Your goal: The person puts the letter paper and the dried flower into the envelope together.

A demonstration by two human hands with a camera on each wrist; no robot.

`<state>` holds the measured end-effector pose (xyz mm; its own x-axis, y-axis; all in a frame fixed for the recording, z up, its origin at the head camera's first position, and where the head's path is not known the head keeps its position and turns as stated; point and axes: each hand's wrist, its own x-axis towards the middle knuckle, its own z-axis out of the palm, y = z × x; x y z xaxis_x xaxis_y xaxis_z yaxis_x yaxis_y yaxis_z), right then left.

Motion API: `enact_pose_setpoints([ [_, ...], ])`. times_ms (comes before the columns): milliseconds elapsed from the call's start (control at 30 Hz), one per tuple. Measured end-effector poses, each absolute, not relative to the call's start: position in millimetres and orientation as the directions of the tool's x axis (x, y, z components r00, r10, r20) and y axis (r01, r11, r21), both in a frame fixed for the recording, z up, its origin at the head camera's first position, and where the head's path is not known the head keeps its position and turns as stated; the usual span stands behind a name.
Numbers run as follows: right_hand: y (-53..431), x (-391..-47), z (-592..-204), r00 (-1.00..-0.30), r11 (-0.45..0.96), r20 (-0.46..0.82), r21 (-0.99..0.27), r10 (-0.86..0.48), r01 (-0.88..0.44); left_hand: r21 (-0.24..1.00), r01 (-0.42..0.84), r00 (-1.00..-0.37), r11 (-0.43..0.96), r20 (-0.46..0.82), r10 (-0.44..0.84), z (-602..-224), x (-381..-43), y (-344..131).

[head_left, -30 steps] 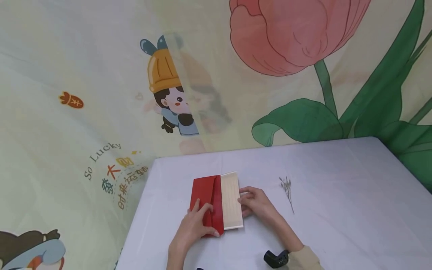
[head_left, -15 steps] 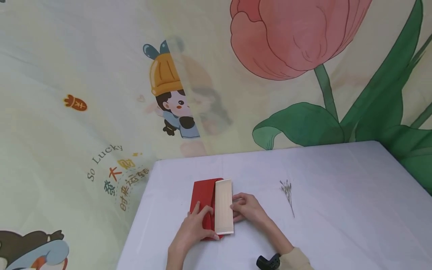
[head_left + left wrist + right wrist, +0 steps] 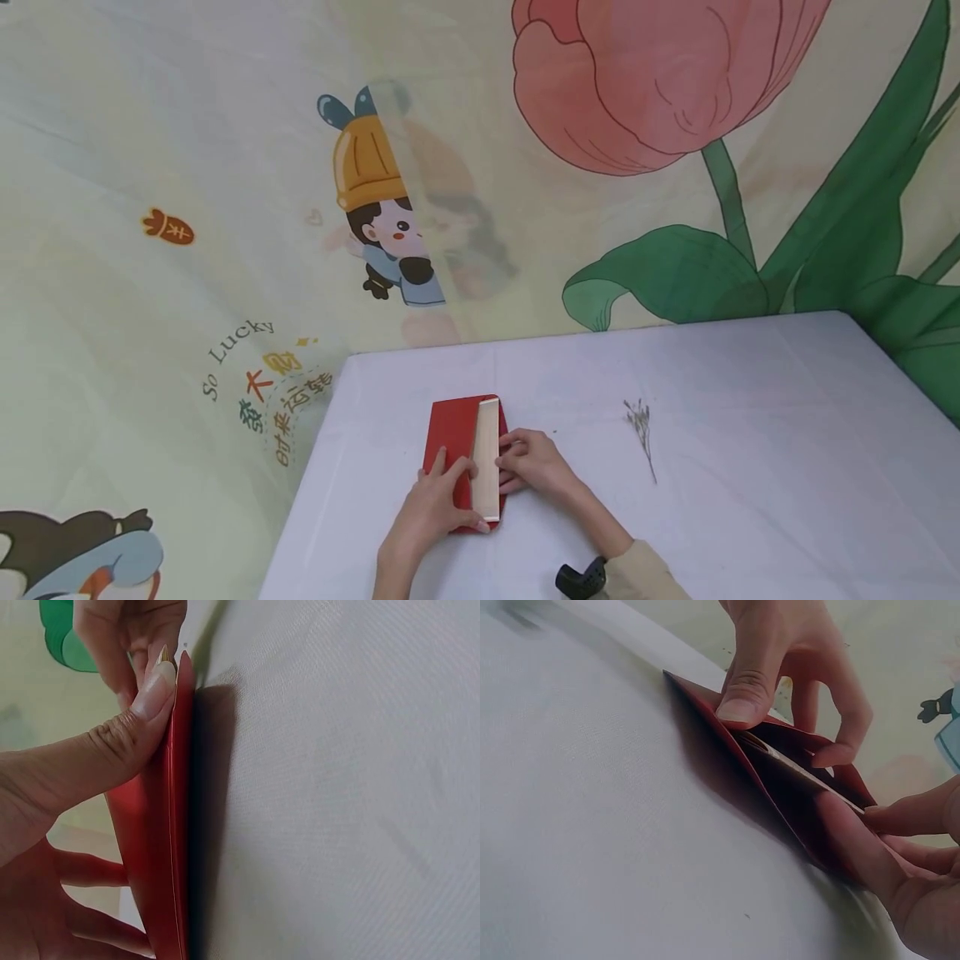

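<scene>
A red envelope (image 3: 450,425) lies on the table in the head view, its mouth facing right. A cream folded sheet of lined paper (image 3: 487,442) sits partly inside it, with a narrow strip showing. My left hand (image 3: 429,508) holds the envelope by the near end of its mouth, thumb at the edge and fingers over the front. With thumb and fingers my right hand (image 3: 542,467) pinches the paper's outer edge. In the right wrist view the envelope's mouth gapes around the paper (image 3: 787,761). The left wrist view shows the left thumb against the red envelope (image 3: 150,832).
A small dried flower sprig (image 3: 640,429) lies to the right on the white-covered table (image 3: 720,400). Near the front is a black device (image 3: 581,578) beside the beige sleeve (image 3: 645,575). A printed cloth (image 3: 487,167) hangs behind the table.
My right hand has moved left with the paper, which has slid deeper into the envelope, so a much narrower strip shows. The left hand has stayed on the envelope.
</scene>
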<state>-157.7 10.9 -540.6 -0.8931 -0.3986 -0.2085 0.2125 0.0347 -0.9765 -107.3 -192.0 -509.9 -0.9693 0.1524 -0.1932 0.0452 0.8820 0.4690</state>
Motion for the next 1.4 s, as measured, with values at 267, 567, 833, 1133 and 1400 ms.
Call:
enact_pose_setpoints([
  [267, -1, -162, -538, -0.891, 0.073, -0.227, -0.974, -0.393, 0.216, 0.474, 0.067, -0.970, 0.878, -0.174, 0.168, -509, -109, -192],
  [567, -10, -161, -539, -0.896, 0.066, -0.224, -0.974, -0.383, 0.215, 0.487, 0.045, -0.964, 0.872, -0.207, 0.165, -507, -108, -192],
  [833, -21, -162, -543, -0.900, 0.043, -0.186, -0.982, -0.394, 0.184, 0.481, 0.026, -0.963, 0.876, -0.223, 0.151, -505, -107, -192],
  [1133, -27, -161, -541, -0.918, 0.057, -0.173, -0.985, -0.357, 0.163, 0.474, 0.039, -0.967, 0.879, -0.205, 0.153, -506, -110, -191],
  [1400, -33, -160, -545, -0.920, 0.077, -0.151, -0.988, -0.362, 0.132, 0.464, 0.011, -0.963, 0.886, -0.234, 0.135, -508, -108, -191],
])
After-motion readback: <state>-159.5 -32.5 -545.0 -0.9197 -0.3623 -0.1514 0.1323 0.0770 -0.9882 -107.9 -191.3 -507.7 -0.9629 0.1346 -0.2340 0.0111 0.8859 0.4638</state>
